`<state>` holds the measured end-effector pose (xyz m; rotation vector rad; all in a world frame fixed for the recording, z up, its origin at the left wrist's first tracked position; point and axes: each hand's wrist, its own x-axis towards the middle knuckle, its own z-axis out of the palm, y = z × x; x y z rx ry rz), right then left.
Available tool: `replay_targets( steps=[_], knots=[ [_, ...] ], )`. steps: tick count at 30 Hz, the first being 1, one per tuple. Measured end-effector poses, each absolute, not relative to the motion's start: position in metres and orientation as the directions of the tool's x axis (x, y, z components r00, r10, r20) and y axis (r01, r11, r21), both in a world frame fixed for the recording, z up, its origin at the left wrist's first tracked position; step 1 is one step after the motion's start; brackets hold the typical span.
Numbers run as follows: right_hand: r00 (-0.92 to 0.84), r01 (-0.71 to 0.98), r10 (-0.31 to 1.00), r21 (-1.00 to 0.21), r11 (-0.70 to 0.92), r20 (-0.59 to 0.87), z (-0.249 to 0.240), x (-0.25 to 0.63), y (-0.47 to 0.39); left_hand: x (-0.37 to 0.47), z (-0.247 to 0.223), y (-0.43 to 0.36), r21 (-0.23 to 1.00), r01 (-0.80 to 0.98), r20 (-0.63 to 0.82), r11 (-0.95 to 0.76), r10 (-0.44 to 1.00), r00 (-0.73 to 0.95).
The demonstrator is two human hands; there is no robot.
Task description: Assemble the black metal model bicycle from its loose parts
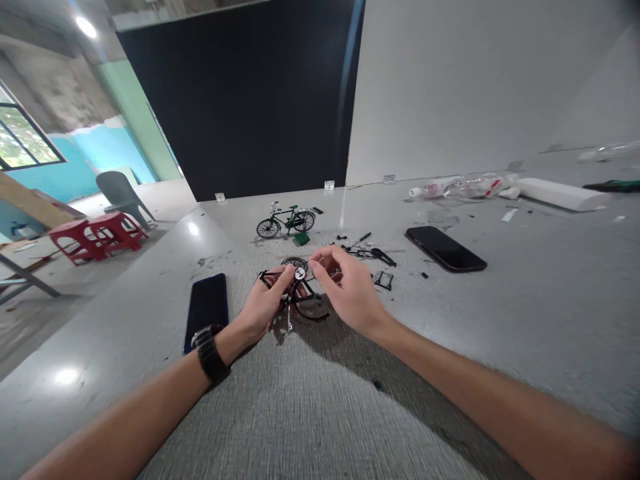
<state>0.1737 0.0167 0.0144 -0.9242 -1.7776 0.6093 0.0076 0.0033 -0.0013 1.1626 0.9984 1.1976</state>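
Observation:
My left hand (266, 301) is closed on a small black model bicycle frame (301, 293), its thumb beside a silvery round part (300, 273). A curved black fender piece hangs from the frame's lower right. Just right of the frame, my right hand (349, 288) has thumb and fingertips pinched together; whatever is between them is too small to make out. Behind the fingers lies a small spoked wheel (294, 262). Farther back, a finished-looking green model bicycle (287, 221) stands upright on the table, with a small green piece (301, 238) in front of it.
Loose black model parts (373, 254) and a small black bracket (384, 280) lie beyond my right hand. One phone (206, 307) lies left, another phone (445, 249) right. Clear plastic packaging (463, 187) and a white box (560, 194) sit at the back right, before the partition (240, 100).

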Motion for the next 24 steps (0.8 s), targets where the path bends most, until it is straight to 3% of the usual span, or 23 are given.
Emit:
replay_targets(
  steps=[24],
  knots=[
    [-0.228, 0.314, 0.817, -0.754, 0.577, 0.530, 0.0147, 0.1724, 0.0163, 0.0052, -0.0045, 0.0046, 0.994, -0.105, 0.047, -0.035, 0.992, 0.114]
  ],
)
